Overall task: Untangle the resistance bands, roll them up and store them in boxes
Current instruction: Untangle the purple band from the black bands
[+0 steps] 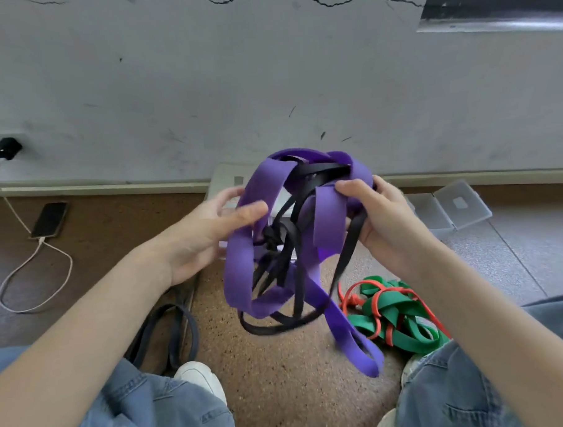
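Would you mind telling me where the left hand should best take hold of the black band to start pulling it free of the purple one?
Probably just above the knot in the black band, coming from the left through the gap in the purple band. The black strands bunch there, and the left hand already hovers open beside it, while the right hand holds the tangle's other side.

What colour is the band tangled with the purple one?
Black, seen in the head view.

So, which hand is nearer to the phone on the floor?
Left. The left hand is to the right of the phone; the right hand is farther right, beyond the bands.
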Tool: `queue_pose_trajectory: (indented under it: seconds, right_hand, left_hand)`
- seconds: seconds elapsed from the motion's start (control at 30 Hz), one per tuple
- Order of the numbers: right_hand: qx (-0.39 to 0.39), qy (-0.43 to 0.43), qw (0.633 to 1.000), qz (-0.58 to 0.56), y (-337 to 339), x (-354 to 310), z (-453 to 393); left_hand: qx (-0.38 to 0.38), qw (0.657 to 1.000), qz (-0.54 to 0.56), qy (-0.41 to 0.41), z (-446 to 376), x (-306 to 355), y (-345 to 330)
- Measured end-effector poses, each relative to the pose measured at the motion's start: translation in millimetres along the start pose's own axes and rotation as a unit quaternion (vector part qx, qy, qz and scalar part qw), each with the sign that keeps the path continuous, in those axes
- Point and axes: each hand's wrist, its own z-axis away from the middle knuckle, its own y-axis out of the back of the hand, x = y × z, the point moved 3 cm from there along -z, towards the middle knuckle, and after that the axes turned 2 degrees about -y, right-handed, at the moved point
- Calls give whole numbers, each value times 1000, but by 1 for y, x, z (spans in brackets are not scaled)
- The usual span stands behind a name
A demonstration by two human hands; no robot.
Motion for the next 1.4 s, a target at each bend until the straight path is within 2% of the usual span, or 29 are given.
queue_pose_trajectory:
  seconds: [0.07,0.13,0.23,0.27,0.3,0.33,0.37,0.4,0.43,0.5,0.53,0.6,0.67,0.7,0.73,0.8,0.83,0.97,1.1,1.2,1.27,1.33,1.4]
  right_hand:
    - [-23,-11,999,-33,0,-3,0]
    - [-37,-24,999,-12,0,-4,1]
    - [-7,-48,985,163,11,-3,-3]
    - [10,-55,965,256,17,-3,-5]
    - [25,-62,929,364,22,-3,-6]
    - [36,-70,879,471,25,0,-5]
    - [39,-61,831,551,24,2,-3]
    - [38,-32,810,584,17,4,1]
    - [33,16,822,569,9,5,6]
    - [-2,112,880,462,-9,1,14]
    - [-32,121,903,411,-16,0,18]
    - [-128,63,916,375,-26,7,23]
    - [-226,-33,897,379,-33,23,28]
    - [-239,-50,893,377,-35,32,29]
    - [-224,-40,903,364,-37,38,28]
    - [-133,13,935,330,-40,39,24]
    - [-86,38,935,341,-38,39,20]
    - [-5,151,859,489,-36,40,19]
    - [17,207,849,486,-34,27,14]
    - [31,103,888,447,-16,10,1]
    - [89,38,917,387,7,-7,-5]
    - [105,-2,949,296,18,-21,-5]
    - [70,-40,974,211,13,-18,-2]
  left_hand:
    - [-39,995,-88,0,2,-13,-15]
    - [2,997,-80,-5,2,-17,-21]
    - [53,998,-28,-17,-1,-6,-9]
    - [62,998,0,-14,0,-1,-5]
    - [69,997,30,-15,1,4,-1]
    - [75,995,56,-16,2,8,1]
    - [79,994,73,-15,3,11,1]
    - [84,993,87,-8,4,13,-2]
    - [91,991,102,2,3,14,-5]
    - [120,981,147,32,1,13,-9]
    - [141,972,180,46,0,14,-8]
    - [177,951,248,60,-3,15,-1]
    - [186,941,276,64,-2,19,4]
    - [176,943,276,64,-1,20,4]
    - [159,948,269,65,0,21,3]
    - [132,958,242,76,1,19,-2]
    - [125,961,232,79,1,17,-5]
    - [84,957,269,74,0,14,-17]
    - [52,954,291,58,-4,12,-21]
    - [40,982,180,42,-5,13,-11]
    - [99,994,31,44,-6,9,4]
    - [161,976,-134,61,-7,2,19]
    - [158,931,-313,97,-8,-8,23]
